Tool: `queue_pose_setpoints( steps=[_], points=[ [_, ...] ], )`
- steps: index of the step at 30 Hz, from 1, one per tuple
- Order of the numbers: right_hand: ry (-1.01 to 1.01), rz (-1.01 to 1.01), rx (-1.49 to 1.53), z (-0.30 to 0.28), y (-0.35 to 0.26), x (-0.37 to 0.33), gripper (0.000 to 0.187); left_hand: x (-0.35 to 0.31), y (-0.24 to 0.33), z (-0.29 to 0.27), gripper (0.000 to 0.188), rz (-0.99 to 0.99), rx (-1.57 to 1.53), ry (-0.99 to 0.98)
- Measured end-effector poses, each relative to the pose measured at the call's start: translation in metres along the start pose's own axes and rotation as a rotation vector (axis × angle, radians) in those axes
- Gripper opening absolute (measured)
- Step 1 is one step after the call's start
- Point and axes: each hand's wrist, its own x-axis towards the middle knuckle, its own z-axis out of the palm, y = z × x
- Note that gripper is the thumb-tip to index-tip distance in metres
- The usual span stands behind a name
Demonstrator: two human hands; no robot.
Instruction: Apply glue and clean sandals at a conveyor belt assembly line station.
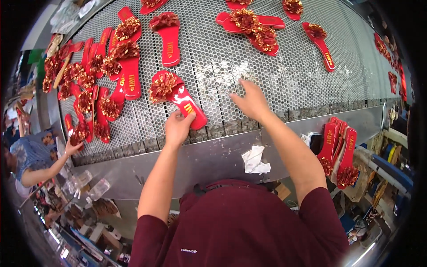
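My left hand (178, 127) pinches the heel end of a red slipper (180, 94), which lies on the metal mesh belt (213, 86). A ruffled red-and-gold flower covers its strap, which points away to the left. Over the belt to the right, my right hand (252, 103) is empty, thumb and fingers apart. Farther off, another red slipper (170, 44) lies alone. Two overlapping slippers (252, 27) rest at the far middle, and a single slipper (321, 46) lies to the right of them.
Many slippers (104, 69) crowd the belt's left side. There a co-worker's hand (72, 148) touches one. Crumpled white paper (255, 160) lies on the metal ledge (209, 158). Several slippers (340, 149) stand bunched at the right, beside a dark phone-like object (316, 142).
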Motion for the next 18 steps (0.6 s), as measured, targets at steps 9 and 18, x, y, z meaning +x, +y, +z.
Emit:
queue_pose_setpoints(
  steps=[9, 18],
  points=[
    [-0.157, -0.198, 0.264, 0.054, -0.046, -0.056, 0.046, -0.008, 0.005, 0.029, 0.029, -0.165, -0.392, 0.005],
    [-0.416, 0.257, 1.229, -0.007, -0.043, -0.09, 0.045, -0.058, 0.033, 0.018, 0.015, -0.231, -0.756, -0.344]
  ],
)
